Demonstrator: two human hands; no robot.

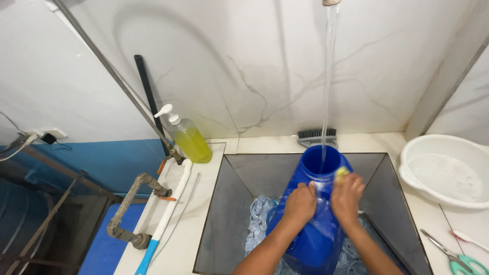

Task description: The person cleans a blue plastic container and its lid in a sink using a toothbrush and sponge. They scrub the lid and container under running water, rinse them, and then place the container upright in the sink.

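Observation:
A tall blue plastic container (311, 224) stands tilted in a dark square sink (232, 203), its open mouth under a stream of water (328, 76) falling from above. My left hand (300, 202) presses flat against the container's side and steadies it. My right hand (347, 196) holds a small yellow sponge (341, 172) against the container near its rim. A blue and white mop head (260, 219) lies in the sink bottom around the container.
A pump bottle of yellow liquid (189, 138) stands on the ledge at the left, beside pipes (127, 209) and a dark rod. A scrub brush (317, 136) leans at the back wall. A white basin (448, 170) and green-handled scissors (456, 257) sit at the right.

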